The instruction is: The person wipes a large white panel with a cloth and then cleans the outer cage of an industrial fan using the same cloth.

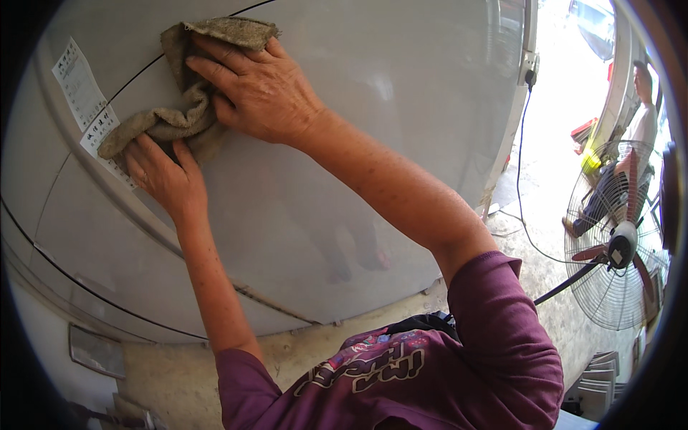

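A worn brown-grey cloth [166, 123] lies bunched against a glossy light-grey wall surface [373, 158]. My right hand [261, 93] presses the upper part of the cloth to the surface, its fingers partly tucked into the folds. Lower and to the left, my left hand [168, 175] grips the cloth's lower fold, with its fingertips hidden behind the fabric. Just left of the cloth, white printed paper strips [79, 84] are stuck on the wall, and the cloth's left end overlaps the lower one.
A thin black cable [136, 75] runs slantwise over the wall. On the right stands a large caged fan [622, 240] with reddish blades. Behind it a person [638, 136] sits near the bright doorway. A socket with a plug [530, 75] is at the wall's right edge, its cord hanging down.
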A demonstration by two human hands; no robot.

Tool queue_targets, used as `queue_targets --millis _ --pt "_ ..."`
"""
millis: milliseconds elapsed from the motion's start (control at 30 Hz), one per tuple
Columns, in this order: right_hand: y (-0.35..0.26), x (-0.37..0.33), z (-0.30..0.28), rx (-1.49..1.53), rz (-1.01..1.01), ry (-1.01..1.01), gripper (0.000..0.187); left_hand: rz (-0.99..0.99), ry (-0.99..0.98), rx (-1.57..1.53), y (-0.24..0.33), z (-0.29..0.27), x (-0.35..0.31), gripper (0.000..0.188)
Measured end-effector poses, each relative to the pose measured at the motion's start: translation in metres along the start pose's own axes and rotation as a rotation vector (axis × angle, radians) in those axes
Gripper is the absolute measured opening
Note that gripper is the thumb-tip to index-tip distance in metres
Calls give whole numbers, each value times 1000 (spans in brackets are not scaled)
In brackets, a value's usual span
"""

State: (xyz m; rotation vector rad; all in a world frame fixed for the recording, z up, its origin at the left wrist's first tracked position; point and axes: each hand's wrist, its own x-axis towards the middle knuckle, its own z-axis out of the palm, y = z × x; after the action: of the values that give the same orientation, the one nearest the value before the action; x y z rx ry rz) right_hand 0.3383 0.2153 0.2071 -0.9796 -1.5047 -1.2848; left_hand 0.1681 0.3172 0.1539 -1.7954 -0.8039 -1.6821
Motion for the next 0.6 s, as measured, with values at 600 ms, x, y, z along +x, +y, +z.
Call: queue_targets --millis 600 --pt "38 -25 -31 -30 127 142 50 181 64 -10 37 6 29 61"
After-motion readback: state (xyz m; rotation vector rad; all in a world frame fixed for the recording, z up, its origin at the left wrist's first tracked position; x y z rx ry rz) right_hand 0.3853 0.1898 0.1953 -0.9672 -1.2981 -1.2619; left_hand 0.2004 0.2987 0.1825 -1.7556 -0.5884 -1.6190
